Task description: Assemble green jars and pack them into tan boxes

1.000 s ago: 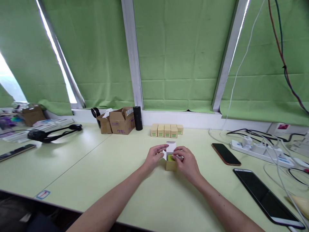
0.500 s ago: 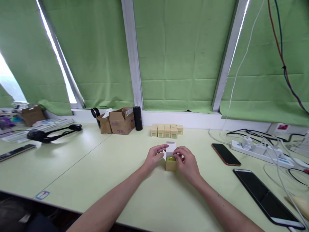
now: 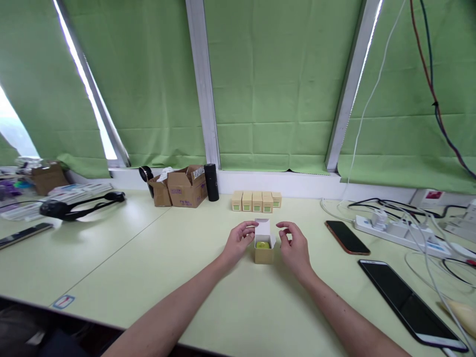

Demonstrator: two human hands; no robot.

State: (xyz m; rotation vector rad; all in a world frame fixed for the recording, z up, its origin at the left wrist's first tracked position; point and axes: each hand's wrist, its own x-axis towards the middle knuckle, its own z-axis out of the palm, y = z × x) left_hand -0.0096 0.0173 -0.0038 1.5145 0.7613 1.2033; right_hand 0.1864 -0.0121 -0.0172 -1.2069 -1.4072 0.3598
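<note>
A small tan cardboard box [image 3: 264,256] stands on the table between my hands. Its white-lined lid [image 3: 262,226] is raised at the back, and a white side flap sticks out at the right. Inside the box sits a yellow-green round item [image 3: 263,245], whose kind I cannot make out. At the box's left edge is my left hand [image 3: 239,242], fingers apart, the fingertips at or against the lid and side. My right hand [image 3: 295,249] is just right of the box, clear of it, with thumb and fingers spread and nothing between them.
Several similar small boxes [image 3: 257,202] stand in rows behind. Farther left are an opened brown carton [image 3: 186,188] and a black cylinder [image 3: 211,182]. To the right lie a phone [image 3: 347,237], a larger dark-screened device [image 3: 409,302] and a power strip [image 3: 403,235] with cables.
My right hand has let go of the box and moved right, its fingers spreading. The left flap no longer sticks out, and the right flap now shows. My left hand has barely moved.
</note>
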